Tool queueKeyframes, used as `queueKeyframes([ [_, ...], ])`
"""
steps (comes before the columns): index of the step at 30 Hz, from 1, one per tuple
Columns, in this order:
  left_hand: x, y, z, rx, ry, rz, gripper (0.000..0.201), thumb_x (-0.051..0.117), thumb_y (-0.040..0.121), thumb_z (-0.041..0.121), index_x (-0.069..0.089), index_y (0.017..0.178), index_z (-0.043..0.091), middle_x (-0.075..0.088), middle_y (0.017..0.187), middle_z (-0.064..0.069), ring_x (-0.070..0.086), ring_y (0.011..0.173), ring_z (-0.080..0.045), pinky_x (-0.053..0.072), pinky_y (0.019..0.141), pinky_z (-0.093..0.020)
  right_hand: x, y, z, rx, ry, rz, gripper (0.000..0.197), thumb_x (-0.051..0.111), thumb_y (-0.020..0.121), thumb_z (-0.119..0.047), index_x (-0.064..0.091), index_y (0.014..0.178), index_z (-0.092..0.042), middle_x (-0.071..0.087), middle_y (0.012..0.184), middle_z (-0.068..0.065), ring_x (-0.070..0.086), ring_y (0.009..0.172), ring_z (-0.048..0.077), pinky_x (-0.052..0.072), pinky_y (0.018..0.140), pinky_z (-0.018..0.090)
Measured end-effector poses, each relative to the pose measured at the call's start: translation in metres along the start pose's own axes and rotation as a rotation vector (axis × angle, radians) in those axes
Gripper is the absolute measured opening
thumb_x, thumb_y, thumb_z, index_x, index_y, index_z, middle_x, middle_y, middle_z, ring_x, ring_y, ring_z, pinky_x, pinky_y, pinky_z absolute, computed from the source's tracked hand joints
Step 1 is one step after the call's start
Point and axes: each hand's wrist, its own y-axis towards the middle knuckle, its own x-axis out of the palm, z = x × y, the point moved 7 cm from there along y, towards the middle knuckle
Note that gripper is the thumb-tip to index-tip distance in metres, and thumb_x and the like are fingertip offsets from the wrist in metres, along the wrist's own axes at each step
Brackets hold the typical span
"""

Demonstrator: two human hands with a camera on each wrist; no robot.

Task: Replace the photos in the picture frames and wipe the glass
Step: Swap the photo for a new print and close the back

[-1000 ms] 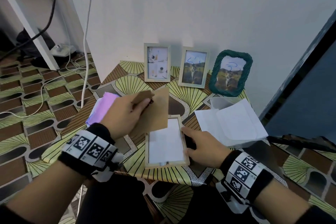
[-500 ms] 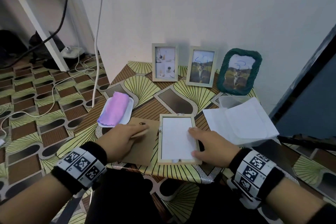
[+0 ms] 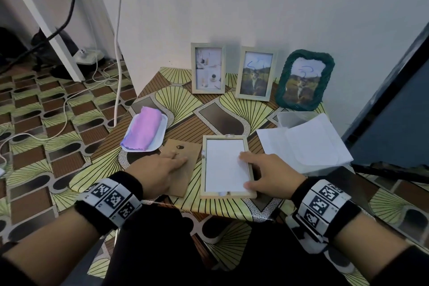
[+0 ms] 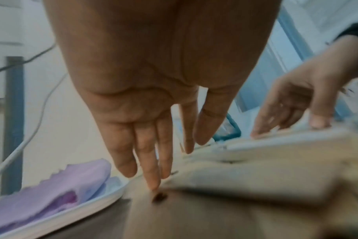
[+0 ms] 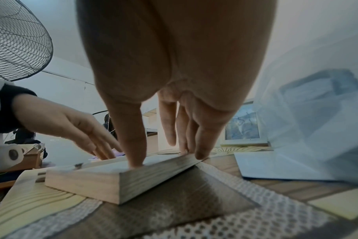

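- Head: the wooden frame (image 3: 227,167) lies face down near the front edge of the desk (image 3: 176,100), white photo back showing. The right hand (image 3: 267,176) rests on its right rim, fingers straight. The left hand (image 3: 157,169) lies flat on the brown backing board (image 3: 183,158), just left of the frame. No writing is readable.
- Left wrist: straight fingers (image 4: 151,169) touch the board beside the plate (image 4: 104,198) carrying the purple cloth (image 4: 51,186).
- Right wrist: the thumb (image 5: 133,142) presses inside the frame, near its corner.

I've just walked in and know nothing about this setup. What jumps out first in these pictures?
At the near edge of the patterned table, a pale wooden picture frame lies face down, its white inside showing, under the right hand. Just left of it, the left hand presses flat on a brown cardboard backing board. Against the white wall behind stand three photo frames, the rightmost a woven dark green frame.
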Motion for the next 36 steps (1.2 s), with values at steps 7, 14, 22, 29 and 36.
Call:
queueKeyframes([
  [7, -0.049, 0.009, 0.016, -0.006, -0.383, 0.296, 0.038, 0.058, 0.091, 0.032, 0.058, 0.129, 0.034, 0.062, 0.111, 0.007, 0.058, 0.101, -0.011, 0.047, 0.088, -0.028, -0.017, 0.005, 0.001, 0.014, 0.148, 0.219, 0.057, 0.074, 0.08, -0.02, 0.057, 0.134, -0.02, 0.063, 0.127, -0.001, 0.057, 0.111, 0.011, 0.044, 0.098, 0.025],
  [14, -0.042, 0.054, 0.048, -0.003, -0.168, 0.107, 0.076, 0.07, 0.066, 0.072, 0.048, 0.131, 0.041, 0.041, 0.106, 0.008, 0.04, 0.101, -0.012, 0.046, 0.094, -0.041, -0.028, 0.042, 0.0, 0.089, -0.042, 0.159, 0.056, 0.076, 0.076, -0.049, 0.058, 0.126, -0.028, 0.051, 0.113, -0.001, 0.044, 0.117, 0.021, 0.043, 0.099, 0.038],
  [22, -0.032, 0.078, 0.041, -0.038, -0.104, -0.012, 0.108, 0.076, 0.038, 0.081, 0.04, 0.133, 0.044, 0.038, 0.111, 0.008, 0.038, 0.103, -0.013, 0.046, 0.088, -0.037, -0.015, 0.065, 0.009, 0.205, -0.17, -0.051, 0.094, 0.078, 0.057, -0.072, 0.045, 0.135, -0.03, 0.035, 0.133, 0.003, 0.032, 0.129, 0.026, 0.039, 0.106, 0.046],
  [29, -0.035, 0.081, 0.041, -0.041, -0.13, -0.005, 0.102, 0.078, 0.03, 0.08, 0.042, 0.118, 0.041, 0.04, 0.108, 0.01, 0.045, 0.097, -0.013, 0.047, 0.079, -0.034, -0.013, 0.07, 0.014, 0.216, -0.175, -0.066, 0.094, 0.081, 0.051, -0.071, 0.042, 0.127, -0.031, 0.037, 0.131, 0.003, 0.036, 0.126, 0.027, 0.042, 0.102, 0.048],
  [36, -0.039, 0.082, 0.041, -0.048, -0.138, 0.003, 0.099, 0.073, 0.028, 0.082, 0.045, 0.112, 0.038, 0.042, 0.103, 0.011, 0.048, 0.094, -0.013, 0.051, 0.083, -0.038, -0.015, 0.075, 0.015, 0.217, -0.161, -0.087, 0.091, 0.084, 0.048, -0.068, 0.043, 0.122, -0.033, 0.039, 0.123, 0.002, 0.038, 0.121, 0.027, 0.044, 0.097, 0.045],
])
